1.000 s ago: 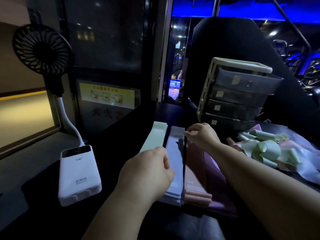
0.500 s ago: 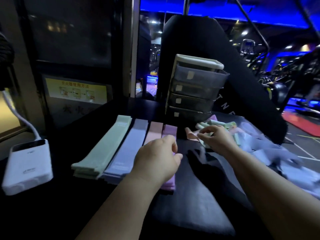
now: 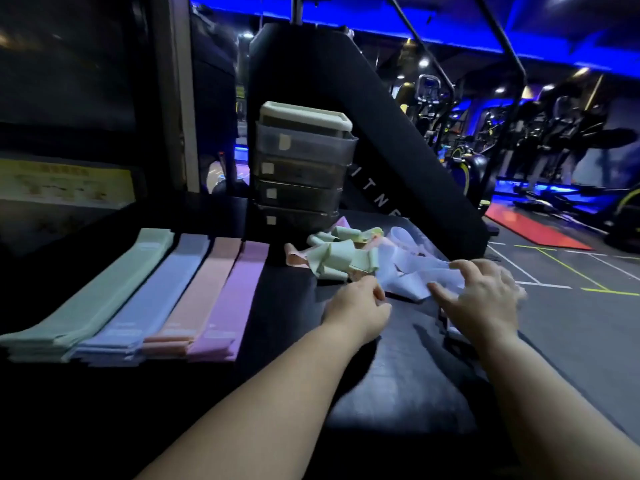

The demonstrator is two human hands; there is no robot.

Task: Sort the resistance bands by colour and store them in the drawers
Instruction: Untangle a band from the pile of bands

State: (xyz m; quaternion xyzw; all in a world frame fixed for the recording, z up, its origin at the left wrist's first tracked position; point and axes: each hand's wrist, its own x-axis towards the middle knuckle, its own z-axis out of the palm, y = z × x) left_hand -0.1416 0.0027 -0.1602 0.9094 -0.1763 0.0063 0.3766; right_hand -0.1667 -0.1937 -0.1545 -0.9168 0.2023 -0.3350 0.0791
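Four flat stacks, green stack [image 3: 90, 303], blue stack [image 3: 152, 299], peach stack [image 3: 197, 296] and purple stack [image 3: 235, 299], lie side by side along the left front edge of the tabletop [image 3: 287, 306]. The loose tangle [image 3: 339, 261] sits near the right edge, in front of the drawer unit [image 3: 301, 168]. Your right hand [image 3: 485, 299] is spread slack on a pale blue band [image 3: 412, 271]. Your left hand [image 3: 356, 308] is curled at its rim, grip unclear. Bare strip between stacks and tangle.

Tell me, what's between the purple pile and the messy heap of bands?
Only bare black table. The head view shows the purple pile and the messy heap lying apart, with nothing on the stretch between them.
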